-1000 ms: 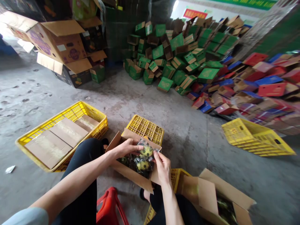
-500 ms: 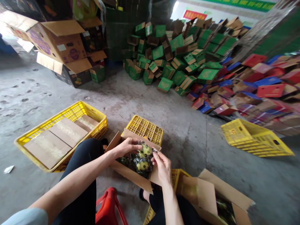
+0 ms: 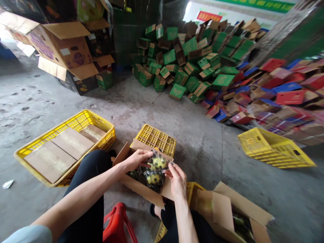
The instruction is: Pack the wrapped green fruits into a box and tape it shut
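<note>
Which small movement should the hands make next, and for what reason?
Perhaps settle the upper spotted packet gently into the open carton: the left hand and right hand hold it from opposite sides, at the carton's opening, beside a similar packet.

The upper pack [image 3: 158,163] is shiny clear film around something yellow-green, dark round spots showing all over it. It sits over the open carton [image 3: 143,189], left hand [image 3: 138,159] pinching one end, right hand [image 3: 178,177] at the other. Just below, nearer me, the lower pack [image 3: 154,178], spotted the same, lies inside, its film crinkled.
</note>
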Demonstrator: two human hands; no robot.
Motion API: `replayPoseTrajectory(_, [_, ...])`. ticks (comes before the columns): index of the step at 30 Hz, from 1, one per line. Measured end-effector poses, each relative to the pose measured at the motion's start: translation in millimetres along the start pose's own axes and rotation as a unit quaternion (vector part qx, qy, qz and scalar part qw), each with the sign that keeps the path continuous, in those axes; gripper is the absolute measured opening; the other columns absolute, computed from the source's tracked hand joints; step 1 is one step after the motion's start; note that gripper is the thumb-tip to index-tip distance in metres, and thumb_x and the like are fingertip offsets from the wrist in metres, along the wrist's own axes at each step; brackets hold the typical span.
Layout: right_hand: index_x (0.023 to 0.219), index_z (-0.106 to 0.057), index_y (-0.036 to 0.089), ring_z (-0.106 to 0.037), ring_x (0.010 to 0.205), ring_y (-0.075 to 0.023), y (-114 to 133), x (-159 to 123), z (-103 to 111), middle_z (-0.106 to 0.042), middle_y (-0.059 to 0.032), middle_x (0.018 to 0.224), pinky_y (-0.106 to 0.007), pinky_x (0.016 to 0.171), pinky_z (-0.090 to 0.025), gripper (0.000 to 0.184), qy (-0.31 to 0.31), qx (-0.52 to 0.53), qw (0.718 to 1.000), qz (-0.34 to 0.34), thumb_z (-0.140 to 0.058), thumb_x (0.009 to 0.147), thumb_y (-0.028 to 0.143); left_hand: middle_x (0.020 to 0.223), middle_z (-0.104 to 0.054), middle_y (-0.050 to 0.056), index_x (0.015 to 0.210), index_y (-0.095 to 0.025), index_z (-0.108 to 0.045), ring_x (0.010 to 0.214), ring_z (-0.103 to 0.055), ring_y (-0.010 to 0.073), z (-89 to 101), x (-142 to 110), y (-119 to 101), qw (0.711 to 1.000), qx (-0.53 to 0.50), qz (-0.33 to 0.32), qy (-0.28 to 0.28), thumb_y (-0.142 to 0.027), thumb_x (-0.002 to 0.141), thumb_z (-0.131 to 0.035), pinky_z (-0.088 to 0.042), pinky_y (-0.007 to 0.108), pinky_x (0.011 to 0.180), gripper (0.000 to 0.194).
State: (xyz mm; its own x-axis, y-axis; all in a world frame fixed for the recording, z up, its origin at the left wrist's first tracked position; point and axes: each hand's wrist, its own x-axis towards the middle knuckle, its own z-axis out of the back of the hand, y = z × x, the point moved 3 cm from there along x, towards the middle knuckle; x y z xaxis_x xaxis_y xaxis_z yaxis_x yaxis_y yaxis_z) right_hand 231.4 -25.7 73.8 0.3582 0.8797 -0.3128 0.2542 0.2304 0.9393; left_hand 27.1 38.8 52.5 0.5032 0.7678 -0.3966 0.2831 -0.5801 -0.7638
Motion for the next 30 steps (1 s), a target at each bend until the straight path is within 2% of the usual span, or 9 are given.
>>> replayPoseTrajectory(11, [0.087,-0.081,0.021,-0.074,0.067,-0.0215,-4,4,4,-0.078,-0.0049,0.082,-0.033,0.063,-0.061,0.040,0.013,-0.020,0.999,0.043,-0.092,0.067,0.053,0.089,-0.073,0.007,0.099,-0.012,-0.081,0.082,-0.068,0.0163,-3.3,1,1,0.999,-0.007,-0.031,0.006,-0.063,0.072,-0.089,-0.061,0.031,0.081,0.059])
replayPoseTrajectory(14, [0.092,-0.083,0.022,-0.075,0.082,-0.0232,-1,2,5,-0.079,-0.0072,0.101,-0.036,0.075,-0.063,0.036,0.041,-0.049,0.995,0.083,-0.088,0.074,0.052,0.101,-0.075,0.008,0.119,-0.016,-0.076,0.089,-0.072,0.0179,2.0,1,2,0.999,-0.035,-0.012,-0.002,-0.049,0.075,-0.092,-0.060,0.032,0.086,0.057])
replayPoseTrajectory(16, [0.096,-0.085,0.024,-0.073,0.101,-0.0265,1,1,4,-0.076,-0.0082,0.117,-0.037,0.086,-0.062,0.031,0.056,-0.072,0.989,0.116,-0.084,0.079,0.050,0.109,-0.075,0.009,0.138,-0.020,-0.066,0.094,-0.075,0.0224,6.0,2,2,0.997,-0.077,0.024,-0.003,-0.037,0.076,-0.092,-0.060,0.034,0.088,0.070])
replayPoseTrajectory(17, [0.097,-0.085,0.025,-0.071,0.111,-0.0282,2,0,4,-0.074,-0.0085,0.122,-0.038,0.091,-0.061,0.029,0.064,-0.083,0.986,0.131,-0.083,0.081,0.049,0.111,-0.075,0.010,0.145,-0.021,-0.060,0.097,-0.077,0.0252,7.6,2,2,0.994,-0.099,0.045,-0.003,-0.035,0.077,-0.090,-0.060,0.036,0.089,0.075])
replayPoseTrajectory(19, [0.097,-0.085,0.026,-0.065,0.123,-0.0305,5,-1,2,-0.071,-0.0089,0.128,-0.041,0.101,-0.057,0.026,0.080,-0.099,0.980,0.154,-0.081,0.083,0.047,0.113,-0.075,0.013,0.149,-0.019,-0.053,0.099,-0.078,0.0291,10.0,2,1,0.988,-0.131,0.077,-0.004,-0.042,0.083,-0.082,-0.060,0.038,0.088,0.076])
replayPoseTrajectory(21, [0.096,-0.086,0.026,-0.062,0.128,-0.0313,8,-3,0,-0.070,-0.0091,0.131,-0.044,0.108,-0.053,0.023,0.094,-0.110,0.976,0.165,-0.080,0.084,0.046,0.116,-0.075,0.015,0.148,-0.019,-0.053,0.096,-0.078,0.0284,10.9,2,-1,0.987,-0.132,0.085,-0.005,-0.054,0.089,-0.074,-0.060,0.038,0.086,0.072])
replayPoseTrajectory(23, [0.093,-0.085,0.027,-0.060,0.132,-0.0320,11,-5,-1,-0.067,-0.0089,0.138,-0.044,0.110,-0.051,0.021,0.109,-0.121,0.972,0.170,-0.080,0.084,0.045,0.116,-0.075,0.014,0.141,-0.020,-0.058,0.088,-0.077,0.0245,10.7,1,-1,0.992,-0.101,0.075,-0.004,-0.059,0.088,-0.075,-0.061,0.036,0.081,0.068])
replayPoseTrajectory(26, [0.088,-0.085,0.027,-0.056,0.138,-0.0331,14,-9,-3,-0.063,-0.0077,0.147,-0.043,0.111,-0.050,0.018,0.137,-0.137,0.965,0.179,-0.078,0.084,0.043,0.104,-0.077,0.010,0.124,-0.018,-0.069,0.077,-0.073,0.0182,9.7,0,2,0.997,-0.055,0.048,-0.001,-0.053,0.079,-0.088,-0.060,0.031,0.074,0.060])
replayPoseTrajectory(30, [0.088,-0.082,0.026,-0.059,0.134,-0.0318,10,-7,-3,-0.069,-0.0074,0.138,-0.043,0.110,-0.050,0.016,0.157,-0.121,0.966,0.165,-0.075,0.086,0.041,0.095,-0.076,0.007,0.113,-0.016,-0.074,0.070,-0.070,0.0142,11.5,0,4,0.998,-0.060,0.024,-0.008,-0.045,0.068,-0.097,-0.057,0.026,0.069,0.058])
